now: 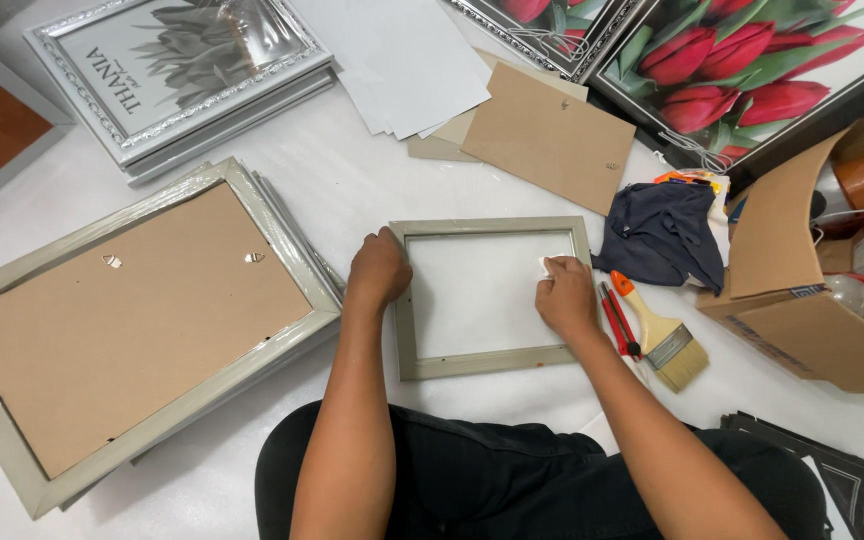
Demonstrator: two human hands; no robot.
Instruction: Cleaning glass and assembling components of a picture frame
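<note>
My left hand (379, 268) grips the left edge of the small grey frame (492, 361) lying just ahead of my lap. My right hand (566, 297) pinches a white cloth (546, 265) against its glass. Further right lies a paintbrush (660, 335).

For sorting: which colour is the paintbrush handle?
Orange and cream, on the flat paintbrush, head view.

Left hand (379, 268) curled; right hand (566, 296) pinching
</note>
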